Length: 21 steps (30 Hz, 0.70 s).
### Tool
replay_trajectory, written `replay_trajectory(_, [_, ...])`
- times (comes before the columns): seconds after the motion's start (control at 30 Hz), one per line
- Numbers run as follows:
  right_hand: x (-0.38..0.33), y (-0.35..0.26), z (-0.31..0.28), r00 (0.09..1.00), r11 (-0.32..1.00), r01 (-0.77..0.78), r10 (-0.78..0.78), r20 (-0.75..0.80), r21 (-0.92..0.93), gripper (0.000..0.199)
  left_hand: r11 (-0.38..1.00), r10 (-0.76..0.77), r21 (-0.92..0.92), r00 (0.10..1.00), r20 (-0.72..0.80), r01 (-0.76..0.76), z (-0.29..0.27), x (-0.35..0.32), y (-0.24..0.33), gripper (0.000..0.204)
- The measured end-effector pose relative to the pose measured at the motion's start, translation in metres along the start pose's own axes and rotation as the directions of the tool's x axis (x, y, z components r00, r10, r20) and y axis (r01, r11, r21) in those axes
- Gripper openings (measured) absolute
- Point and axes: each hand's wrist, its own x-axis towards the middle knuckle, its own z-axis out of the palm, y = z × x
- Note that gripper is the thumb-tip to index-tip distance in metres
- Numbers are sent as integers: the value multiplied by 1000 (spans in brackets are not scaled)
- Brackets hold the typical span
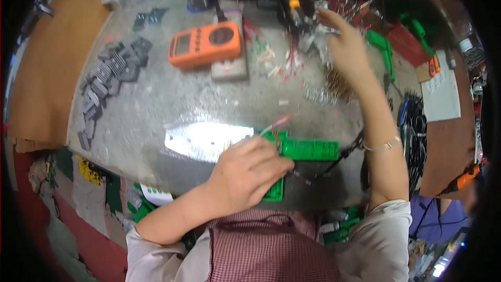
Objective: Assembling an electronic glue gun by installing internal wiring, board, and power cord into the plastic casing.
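The left hand (251, 171) lay curled over a bright green, hollow plastic casing (313, 149) and held it down near the close edge of the table (172, 102). One arm of the casing pointed right; another part showed below the fingers, toward the person. Thin red and white wires (279, 124) rose loose from its upper side, so a shift of the left hand could have snagged or bent them. With only one hand steadying it, the casing might have turned or slid toward the edge.

The right hand (348, 47) reached far across, its fingers partly extended beside crumpled clear plastic (319, 42); blur hid whether it held anything. The black tool with a yellow-orange band (293, 4) stood just beside those fingers, and a careless reach could have knocked it. Beneath the right forearm lay small, loose, silvery metal pieces (318, 94) and a brownish heap of similar bits (338, 84), which a dragging wrist could have scattered.
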Motion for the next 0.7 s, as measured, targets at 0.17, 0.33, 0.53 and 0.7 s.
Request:
replay_trajectory(0.17, [-127,-73,-86,747,843,-533,429,507,73,23,999,-36,11,999,5,36,0,-1,-1,22])
replay_trajectory(0.33, [-204,-108,-45,930,990,-137,115,349,39,22,1000,-14,5,998,54,14,1,8,4,22])
replay_trajectory(0.53, [-183,-117,-43,784,770,-562,379,491,302,10,997,0,81,995,101,-9,-7,4,5,21])
replay_trajectory(0.7, [-179,-113,-41,908,864,-380,279,314,331,14,997,-59,49,992,111,54,-2,1,9,22])
